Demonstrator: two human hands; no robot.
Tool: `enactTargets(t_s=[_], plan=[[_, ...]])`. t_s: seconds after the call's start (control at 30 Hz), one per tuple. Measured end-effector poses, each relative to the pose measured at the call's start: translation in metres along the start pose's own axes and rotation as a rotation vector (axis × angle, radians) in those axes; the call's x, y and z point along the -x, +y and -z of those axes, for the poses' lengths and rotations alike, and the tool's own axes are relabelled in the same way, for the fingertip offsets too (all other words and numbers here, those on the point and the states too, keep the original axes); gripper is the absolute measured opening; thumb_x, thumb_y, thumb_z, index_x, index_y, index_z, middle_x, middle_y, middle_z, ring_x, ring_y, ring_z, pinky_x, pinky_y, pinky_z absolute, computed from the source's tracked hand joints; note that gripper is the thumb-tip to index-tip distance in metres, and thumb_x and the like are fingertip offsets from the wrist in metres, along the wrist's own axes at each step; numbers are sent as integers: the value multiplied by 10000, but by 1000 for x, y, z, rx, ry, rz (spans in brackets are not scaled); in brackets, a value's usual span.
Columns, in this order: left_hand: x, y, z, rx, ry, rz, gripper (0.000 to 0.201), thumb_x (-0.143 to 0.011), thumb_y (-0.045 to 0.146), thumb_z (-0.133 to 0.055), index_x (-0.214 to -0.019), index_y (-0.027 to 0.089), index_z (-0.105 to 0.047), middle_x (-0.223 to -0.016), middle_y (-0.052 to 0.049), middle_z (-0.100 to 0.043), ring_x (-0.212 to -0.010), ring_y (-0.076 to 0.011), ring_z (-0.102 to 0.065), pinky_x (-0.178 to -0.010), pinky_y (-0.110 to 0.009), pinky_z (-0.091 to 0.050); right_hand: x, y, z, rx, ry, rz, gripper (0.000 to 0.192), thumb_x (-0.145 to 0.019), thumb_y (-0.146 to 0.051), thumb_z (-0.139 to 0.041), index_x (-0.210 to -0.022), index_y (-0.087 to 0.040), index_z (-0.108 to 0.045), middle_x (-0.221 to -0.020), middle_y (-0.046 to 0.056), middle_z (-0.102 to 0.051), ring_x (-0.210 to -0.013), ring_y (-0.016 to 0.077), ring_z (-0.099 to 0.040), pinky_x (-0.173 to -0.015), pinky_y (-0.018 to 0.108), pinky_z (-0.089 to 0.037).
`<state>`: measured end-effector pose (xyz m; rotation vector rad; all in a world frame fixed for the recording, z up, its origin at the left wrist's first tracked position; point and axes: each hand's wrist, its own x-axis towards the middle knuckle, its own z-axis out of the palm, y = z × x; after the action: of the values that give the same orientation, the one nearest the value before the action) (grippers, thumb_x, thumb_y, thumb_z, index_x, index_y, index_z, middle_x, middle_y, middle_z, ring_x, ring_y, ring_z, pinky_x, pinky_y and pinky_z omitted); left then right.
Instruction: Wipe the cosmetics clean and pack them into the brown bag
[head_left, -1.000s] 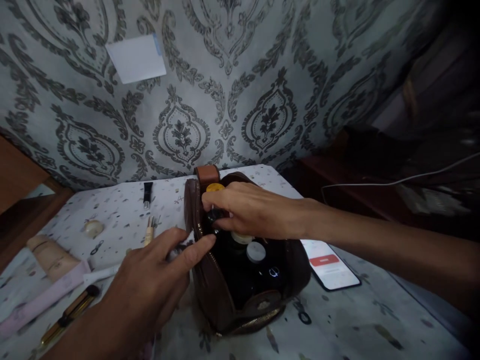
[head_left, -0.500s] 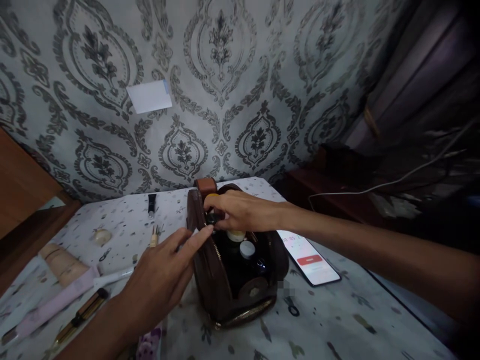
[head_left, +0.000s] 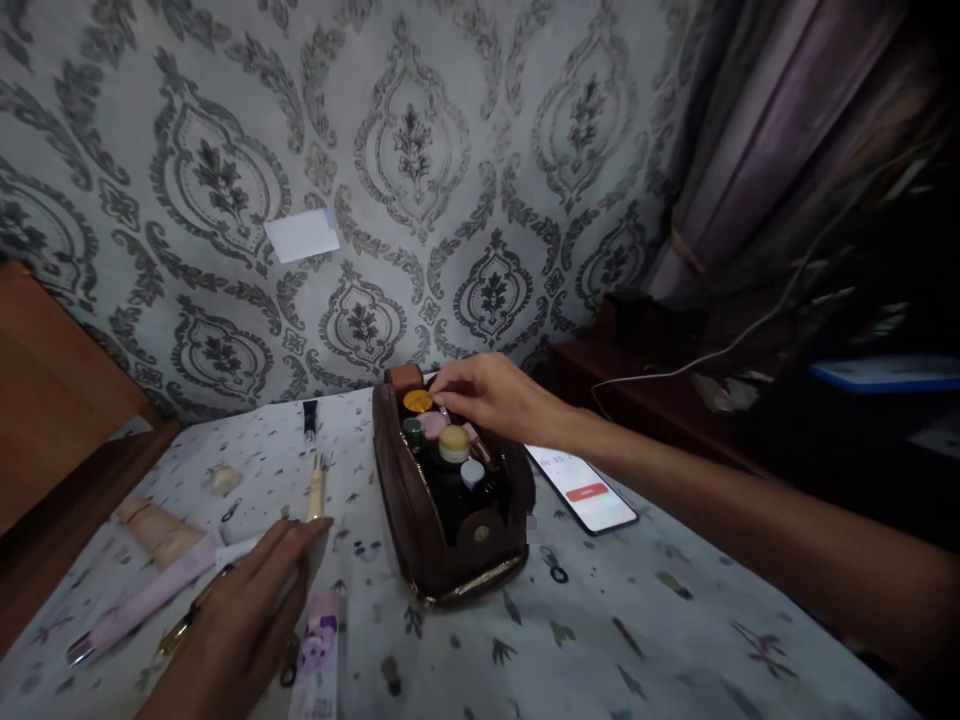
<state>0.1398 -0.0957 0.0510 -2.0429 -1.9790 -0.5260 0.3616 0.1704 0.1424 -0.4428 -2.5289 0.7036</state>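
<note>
An unzipped brown toiletry bag (head_left: 394, 500) stands on the patterned tablecloth. In it are a jar with a yellowish lid (head_left: 454, 443), a white round cap (head_left: 472, 474), a dark green cap (head_left: 413, 433), a pink round item (head_left: 432, 425) and an orange round lid (head_left: 418, 401). My right hand (head_left: 491, 395) is over the far end of the bag, fingertips pinched beside the orange lid; what they hold, if anything, is unclear. My left hand (head_left: 247, 610) hovers low at the left, fingers stretched out, nearest a cream-coloured slim tube (head_left: 316, 492) and a gold-and-black tube (head_left: 180, 625).
A phone (head_left: 589, 492) with a lit screen lies right of the bag. At left are a pink tube (head_left: 150, 590), a beige tube (head_left: 159, 530), a small pale item (head_left: 224, 479) and a dark tube (head_left: 310, 420). A purple-printed packet (head_left: 319, 650) lies in front. A patterned wall covering stands behind.
My left hand has left the bag's edge and moved left and down over the table. My right hand has risen from inside the bag, uncovering its contents. The view has shifted.
</note>
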Motion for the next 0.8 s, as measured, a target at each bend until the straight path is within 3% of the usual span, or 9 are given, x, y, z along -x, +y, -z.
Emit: enactTargets(t_s=[0.13, 0.27, 0.37, 0.57, 0.8], plan=[[24, 5, 13, 173, -32, 163, 235, -957, 315, -509, -1141, 268, -646, -1086, -28, -745, -990, -201, -717, -821, -262, -591, 52, -23, -28, -99, 147, 70, 197, -898, -243, -607, -730, -168, -679, -677, 8, -673, -622, 141, -594, -602, 249, -406], [37, 40, 11, 376, -67, 394, 332, -1004, 387, -391, -803, 220, -597, -733, 3, -667, -705, -160, -655, -606, -231, -520, 104, -43, -84, -196, -47, 256, 217, -949, -273, -555, -806, -177, -687, -769, 55, -705, -723, 173, -633, -659, 278, -452], [46, 66, 2, 391, -41, 445, 388, -997, 395, -391, -666, 209, -474, -600, 23, -540, -577, -136, -550, -563, -244, -426, 126, -54, -123, -231, -155, 224, 227, -952, -243, -542, -788, -178, -685, -749, 53, -691, -710, 173, -634, -640, 272, -447], [63, 84, -11, 456, -118, 357, 404, -985, 402, -387, -631, 209, -414, -548, 24, -469, -517, -126, -475, -529, -253, -333, 125, -65, -166, -296, -250, 76, 144, -915, -178, -541, -888, -177, -682, -841, 56, -703, -774, 187, -647, -728, 293, -487], [75, 74, -24, 410, -23, 280, 322, -965, 268, -444, -650, 204, -448, -540, 36, -514, -493, -107, -491, -517, -237, -314, 121, -58, -214, -365, -209, 76, 202, -916, -212, -516, -1075, -183, -637, -1031, 98, -683, -996, 233, -627, -905, 377, -494]])
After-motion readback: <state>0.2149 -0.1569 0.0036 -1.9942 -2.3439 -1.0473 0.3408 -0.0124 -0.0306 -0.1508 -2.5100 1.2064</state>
